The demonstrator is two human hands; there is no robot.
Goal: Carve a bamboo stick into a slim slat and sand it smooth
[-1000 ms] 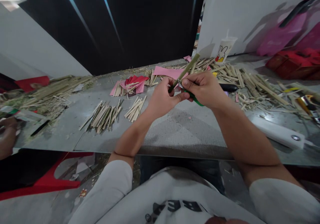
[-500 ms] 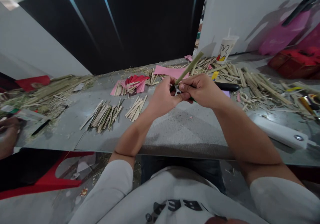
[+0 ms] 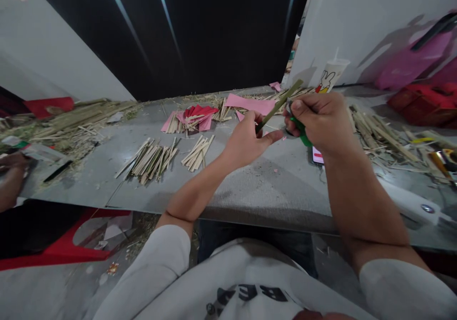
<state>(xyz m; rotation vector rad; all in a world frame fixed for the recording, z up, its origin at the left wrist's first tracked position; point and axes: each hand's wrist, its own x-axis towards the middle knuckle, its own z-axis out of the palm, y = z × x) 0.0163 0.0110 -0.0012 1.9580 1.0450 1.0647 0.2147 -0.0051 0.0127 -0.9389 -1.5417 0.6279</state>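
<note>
A green bamboo strip slants up and away from my left hand. That hand's fingers are closed around the strip's near end, while its thumb sticks out to the right. My right hand, apart from my left, grips a small green-handled tool with a grey metal part near the thumb; its exact kind is mostly hidden by the fingers. Left of my hands lie a larger pile of cut bamboo sticks and a smaller pile of sticks. Behind them are pink and red paper pieces with sticks among them.
A pink paper sheet and a drink cup stand toward the back. Bamboo scraps cover the right side, with a white device nearer me. A co-worker's hand is at the far left. A phone lies under my right wrist.
My hands were together at the strip; my right hand has moved away to the right with the green-handled tool. My left hand still holds the strip, its thumb now stretched out.
</note>
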